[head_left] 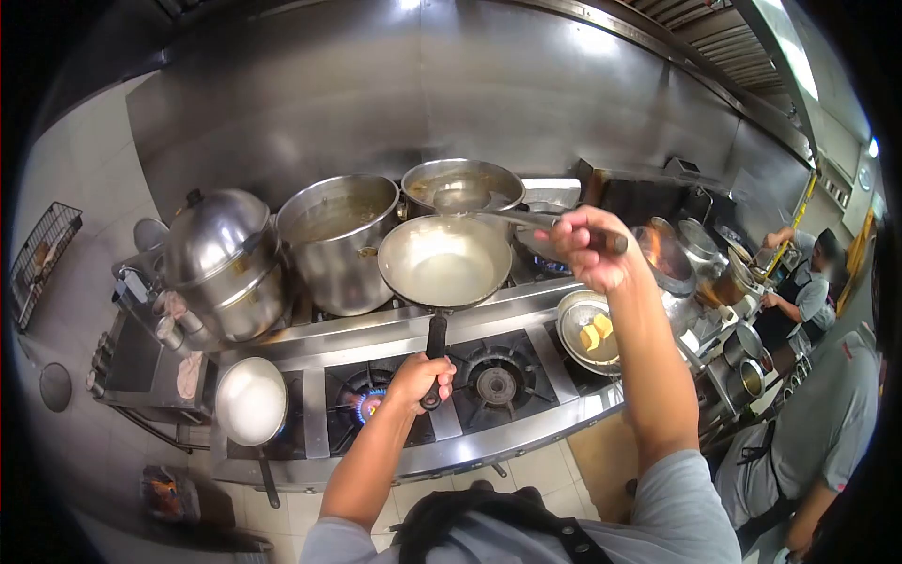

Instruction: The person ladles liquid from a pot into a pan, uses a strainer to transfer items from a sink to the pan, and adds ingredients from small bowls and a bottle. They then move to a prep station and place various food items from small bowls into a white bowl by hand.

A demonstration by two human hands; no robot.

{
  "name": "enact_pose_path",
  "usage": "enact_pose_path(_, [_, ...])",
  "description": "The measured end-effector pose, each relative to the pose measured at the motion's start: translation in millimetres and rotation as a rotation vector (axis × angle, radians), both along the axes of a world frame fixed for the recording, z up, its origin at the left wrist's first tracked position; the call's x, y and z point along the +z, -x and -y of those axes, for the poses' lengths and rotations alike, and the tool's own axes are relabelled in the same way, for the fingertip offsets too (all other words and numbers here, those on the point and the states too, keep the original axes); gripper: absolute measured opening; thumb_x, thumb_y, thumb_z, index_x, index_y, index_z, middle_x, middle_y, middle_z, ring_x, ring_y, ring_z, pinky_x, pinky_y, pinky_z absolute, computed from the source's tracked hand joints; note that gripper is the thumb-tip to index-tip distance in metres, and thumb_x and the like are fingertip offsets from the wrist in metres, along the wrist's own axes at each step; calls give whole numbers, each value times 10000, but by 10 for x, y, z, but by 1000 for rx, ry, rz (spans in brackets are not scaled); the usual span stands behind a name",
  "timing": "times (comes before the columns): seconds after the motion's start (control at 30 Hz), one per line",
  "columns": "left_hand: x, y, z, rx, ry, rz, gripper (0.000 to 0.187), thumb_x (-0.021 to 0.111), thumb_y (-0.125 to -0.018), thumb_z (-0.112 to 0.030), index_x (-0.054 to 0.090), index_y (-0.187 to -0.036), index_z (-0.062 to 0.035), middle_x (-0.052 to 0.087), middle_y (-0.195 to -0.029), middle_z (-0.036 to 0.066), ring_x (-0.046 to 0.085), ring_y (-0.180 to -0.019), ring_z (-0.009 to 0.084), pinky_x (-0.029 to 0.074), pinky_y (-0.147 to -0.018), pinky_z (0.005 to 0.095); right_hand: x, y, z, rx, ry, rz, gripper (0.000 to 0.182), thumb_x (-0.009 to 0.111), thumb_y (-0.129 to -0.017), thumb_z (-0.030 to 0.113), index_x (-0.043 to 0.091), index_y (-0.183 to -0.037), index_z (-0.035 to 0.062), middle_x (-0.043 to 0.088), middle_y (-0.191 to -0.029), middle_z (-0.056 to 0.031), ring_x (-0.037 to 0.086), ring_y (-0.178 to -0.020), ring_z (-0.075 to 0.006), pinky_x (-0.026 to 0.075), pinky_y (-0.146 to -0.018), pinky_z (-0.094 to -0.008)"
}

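My left hand (418,379) is wrapped round the black handle of a frying pan (443,265), whose pale inside faces up in front of the back pots. Up to its right, my right hand (592,246) grips the dark-ended handle of a ladle (526,218). The ladle's bowl overlaps the near rim of a wide steel pot (481,169) at the back, which holds liquid. Below the left hand, a blue flame (371,404) burns on the front left burner. An unlit burner (498,383) sits to its right.
A large stockpot (324,282) and a domed steamer (221,249) stand on the left. A white pan (252,401) rests at the front left. Yellow pieces (596,331) lie in a bowl beside my right forearm. Flames rise in a wok (658,252); co-workers (803,282) stand at right.
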State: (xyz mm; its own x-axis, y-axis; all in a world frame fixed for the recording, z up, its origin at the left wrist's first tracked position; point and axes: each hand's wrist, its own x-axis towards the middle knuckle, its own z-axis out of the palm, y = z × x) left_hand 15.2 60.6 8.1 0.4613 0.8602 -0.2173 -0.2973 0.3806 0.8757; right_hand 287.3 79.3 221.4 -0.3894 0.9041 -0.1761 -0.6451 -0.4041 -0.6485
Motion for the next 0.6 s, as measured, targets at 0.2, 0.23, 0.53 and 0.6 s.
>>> enact_pose_path(0.2, [-14, 273, 260, -10, 47, 22, 202, 578, -748, -76, 489, -567, -83, 490, -504, 23, 506, -406, 135, 385, -387, 258, -620, 460, 733, -50, 34, 191, 205, 535, -801, 99, 488, -938, -47, 553, -671, -39, 502, -452, -88, 367, -296, -212])
enact_pose_path(0.23, [-23, 324, 313, -9, 57, 6, 199, 576, -749, -74, 489, -571, -83, 491, -511, 22, 506, -408, 136, 386, -388, 258, -760, 545, 861, -96, 23, 269, 198, 547, -798, 107, 497, -930, -32, 561, -668, -48, 501, -439, -94, 371, -299, -221])
enact_pose_path(0.53, [-372, 590, 846, 13, 84, -16, 153, 581, -745, -49, 500, -616, -60, 496, -521, 27, 502, -408, 142, 402, -416, 288, -2387, 582, 2120, -31, -711, 1608, 507, 561, -787, 109, 409, -1235, -75, 613, -702, -122, 573, -466, -199, 471, -469, -349])
enact_pose_path(0.6, [-371, 612, 965, 31, 73, -43, 154, 581, -744, -47, 499, -614, -55, 496, -518, 30, 500, -404, 142, 403, -415, 288, -2765, 331, 2158, -170, -971, 1825, 593, 576, -783, 105, 350, -1313, -33, 598, -741, -100, 568, -483, -198, 454, -461, -341])
